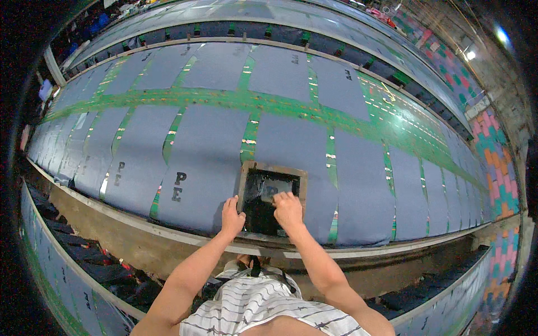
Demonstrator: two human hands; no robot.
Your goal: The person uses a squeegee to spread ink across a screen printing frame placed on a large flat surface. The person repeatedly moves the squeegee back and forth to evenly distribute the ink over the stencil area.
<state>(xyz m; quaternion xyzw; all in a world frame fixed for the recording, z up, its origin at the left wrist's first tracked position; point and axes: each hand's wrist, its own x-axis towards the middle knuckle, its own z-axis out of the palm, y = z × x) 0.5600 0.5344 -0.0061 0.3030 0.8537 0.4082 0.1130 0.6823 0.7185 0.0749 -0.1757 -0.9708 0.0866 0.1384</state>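
A screen-printing frame with a worn wooden border lies on a grey-blue fabric panel at the near edge of a long table. Black ink covers much of its mesh, and a stencil shows faintly in its upper part. My left hand grips the frame's left border near its lower corner. Over the right half of the mesh, my right hand is closed, fingers bent down. Whatever it holds is hidden beneath the fingers. To the left, a fabric panel bears dark printed marks.
Grey-blue panels lie in two rows on the green table, with green strips between them. A raised rail runs along its near edge. Similar tables stand beyond and behind me. Dark cloth hangs at lower left; a painted brick wall stands right.
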